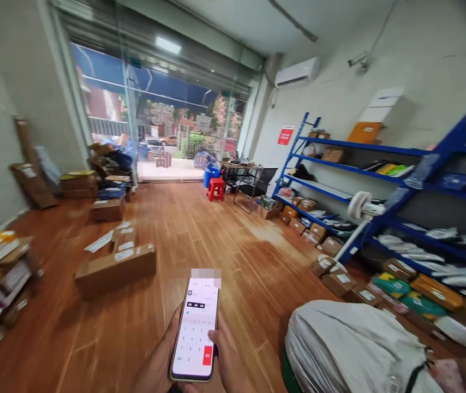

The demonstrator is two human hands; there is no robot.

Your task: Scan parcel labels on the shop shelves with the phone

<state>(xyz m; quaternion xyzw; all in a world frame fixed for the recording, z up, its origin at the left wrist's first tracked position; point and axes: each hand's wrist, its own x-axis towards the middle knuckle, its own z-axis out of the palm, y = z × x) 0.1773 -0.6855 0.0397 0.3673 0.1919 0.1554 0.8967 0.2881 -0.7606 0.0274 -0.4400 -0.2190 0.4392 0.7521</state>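
Note:
A smartphone (195, 333) is held upright at the bottom middle of the head view, its lit screen showing a number keypad with a red key at the lower right. My left hand (166, 341) is closed around the phone's left edge. My right hand (227, 349) grips the right side, with its thumb over the screen near the right column of keys. The fingers behind the phone are mostly hidden. Part of the phone's top is covered by a blurred patch.
Cardboard boxes (118, 267) lie on the wooden floor (200, 229) to the left. Blue shelves (351, 144) with parcels line the right wall, a white fan (364, 207) before them. A large white sack (347, 344) stands at the lower right. A red stool (215, 189) is near the glass front.

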